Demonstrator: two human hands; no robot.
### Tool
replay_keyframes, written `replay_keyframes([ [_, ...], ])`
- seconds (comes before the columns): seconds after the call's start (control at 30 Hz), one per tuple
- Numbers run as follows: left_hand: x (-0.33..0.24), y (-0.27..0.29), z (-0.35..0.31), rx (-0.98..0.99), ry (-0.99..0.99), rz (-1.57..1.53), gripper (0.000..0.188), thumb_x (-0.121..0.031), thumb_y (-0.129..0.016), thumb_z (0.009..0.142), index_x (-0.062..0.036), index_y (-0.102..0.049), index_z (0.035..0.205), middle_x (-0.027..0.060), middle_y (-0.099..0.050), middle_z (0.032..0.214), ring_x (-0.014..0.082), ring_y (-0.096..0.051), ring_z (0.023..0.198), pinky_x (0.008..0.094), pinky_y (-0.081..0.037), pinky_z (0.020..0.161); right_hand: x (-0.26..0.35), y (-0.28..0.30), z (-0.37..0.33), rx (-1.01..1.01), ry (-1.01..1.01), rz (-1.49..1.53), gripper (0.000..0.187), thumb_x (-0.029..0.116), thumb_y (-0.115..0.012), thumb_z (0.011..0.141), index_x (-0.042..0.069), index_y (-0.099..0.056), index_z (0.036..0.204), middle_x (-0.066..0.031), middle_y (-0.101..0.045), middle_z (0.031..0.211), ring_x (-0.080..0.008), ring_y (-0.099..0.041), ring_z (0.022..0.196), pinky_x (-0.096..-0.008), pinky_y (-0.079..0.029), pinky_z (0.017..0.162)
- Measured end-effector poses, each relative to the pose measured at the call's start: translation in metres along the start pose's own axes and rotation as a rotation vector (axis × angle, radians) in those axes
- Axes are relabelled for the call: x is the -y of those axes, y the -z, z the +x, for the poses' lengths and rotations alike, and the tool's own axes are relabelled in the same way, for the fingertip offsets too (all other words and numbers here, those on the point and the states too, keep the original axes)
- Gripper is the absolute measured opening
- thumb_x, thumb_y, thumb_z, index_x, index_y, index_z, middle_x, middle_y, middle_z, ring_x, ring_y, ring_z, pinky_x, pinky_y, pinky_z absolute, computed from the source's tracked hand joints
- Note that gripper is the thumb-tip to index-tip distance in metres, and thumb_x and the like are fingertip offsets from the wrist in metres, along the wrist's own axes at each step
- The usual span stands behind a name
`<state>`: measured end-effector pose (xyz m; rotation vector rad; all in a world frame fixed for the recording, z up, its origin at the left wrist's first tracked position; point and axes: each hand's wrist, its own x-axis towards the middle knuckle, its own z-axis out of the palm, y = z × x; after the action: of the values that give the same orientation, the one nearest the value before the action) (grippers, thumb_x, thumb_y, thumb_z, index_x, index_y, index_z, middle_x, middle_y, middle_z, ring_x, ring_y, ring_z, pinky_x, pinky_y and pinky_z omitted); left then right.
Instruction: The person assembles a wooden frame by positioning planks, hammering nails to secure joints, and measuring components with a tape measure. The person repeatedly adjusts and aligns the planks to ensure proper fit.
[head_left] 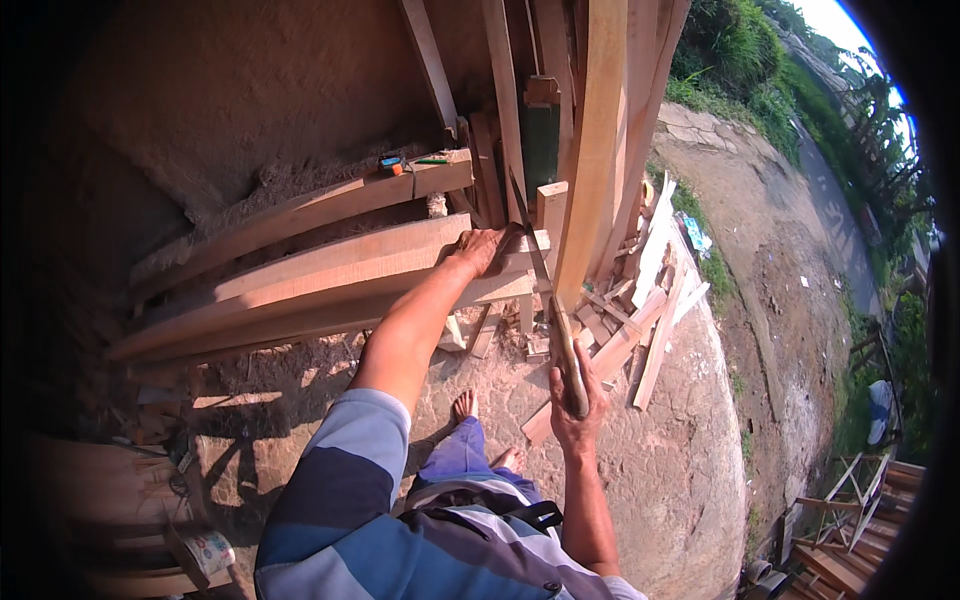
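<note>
My right hand (578, 405) is closed around the wooden handle of a handsaw (563, 345). The saw's long, narrow blade points away from me and crosses the right end of a pale wooden beam (400, 245). My left hand (482, 250) grips that beam close to its end, just left of the blade; its fingertips are partly hidden. The beam lies with other timber beneath it, stretching off to the left. Behind it is another thick beam (320, 208), with an orange and blue tape measure (391, 166) and a green pencil (432, 161) on top.
Tall planks (592, 150) lean upright just beyond the saw. Wood offcuts (640, 325) are heaped on the ground to the right. My bare feet (466, 405) stand on the dusty floor (660, 480). At lower left is a white bucket (210, 552); more timber (840, 565) lies lower right.
</note>
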<state>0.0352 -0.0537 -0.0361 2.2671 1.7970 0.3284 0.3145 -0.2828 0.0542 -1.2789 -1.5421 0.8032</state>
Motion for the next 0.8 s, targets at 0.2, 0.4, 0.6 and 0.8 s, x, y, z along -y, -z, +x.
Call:
replay_keyframes([
  [0.2, 0.001, 0.001, 0.002, 0.055, 0.04, -0.014, 0.058, -0.032, -0.075, 0.079, -0.0222, -0.05, 0.13, 0.0149, -0.071, 0.104, 0.0394, -0.067, 0.101, 0.0538, -0.052, 0.087, -0.008, 0.001, -0.002, 0.004, 0.015, -0.048, 0.052, 0.017, -0.073, 0.093, 0.003, -0.058, 0.141, -0.0181, -0.07, 0.125, -0.0213, -0.07, 0.109, -0.0329, -0.053, 0.094],
  [0.4, -0.008, 0.008, -0.001, 0.027, 0.042, 0.058, 0.078, -0.027, -0.077, 0.081, -0.022, -0.041, 0.15, 0.0151, -0.069, 0.119, 0.0393, -0.066, 0.109, 0.0487, -0.053, 0.094, -0.009, 0.028, -0.041, -0.007, 0.015, -0.054, 0.051, 0.017, -0.074, 0.091, 0.002, -0.06, 0.139, -0.0182, -0.07, 0.124, -0.0231, -0.071, 0.107, -0.0335, -0.054, 0.093],
  [0.6, -0.007, 0.005, -0.001, 0.058, 0.004, 0.105, 0.081, -0.023, -0.074, 0.083, -0.022, -0.036, 0.154, 0.0159, -0.067, 0.124, 0.0392, -0.065, 0.112, 0.0483, -0.053, 0.095, 0.02, 0.066, -0.083, 0.007, -0.086, -0.068, 0.052, 0.016, -0.076, 0.09, 0.002, -0.061, 0.137, -0.018, -0.071, 0.122, -0.0257, -0.072, 0.105, -0.0355, -0.055, 0.092],
  [0.8, 0.009, -0.004, 0.012, 0.192, 0.095, 0.026, 0.087, -0.034, -0.076, 0.08, -0.0209, -0.035, 0.156, 0.018, -0.066, 0.121, 0.038, -0.064, 0.11, 0.0508, -0.051, 0.093, -0.01, -0.017, 0.041, -0.018, 0.069, 0.029, 0.049, 0.016, -0.073, 0.094, 0.003, -0.059, 0.14, -0.0152, -0.071, 0.12, -0.0196, -0.07, 0.103, -0.0325, -0.054, 0.093],
])
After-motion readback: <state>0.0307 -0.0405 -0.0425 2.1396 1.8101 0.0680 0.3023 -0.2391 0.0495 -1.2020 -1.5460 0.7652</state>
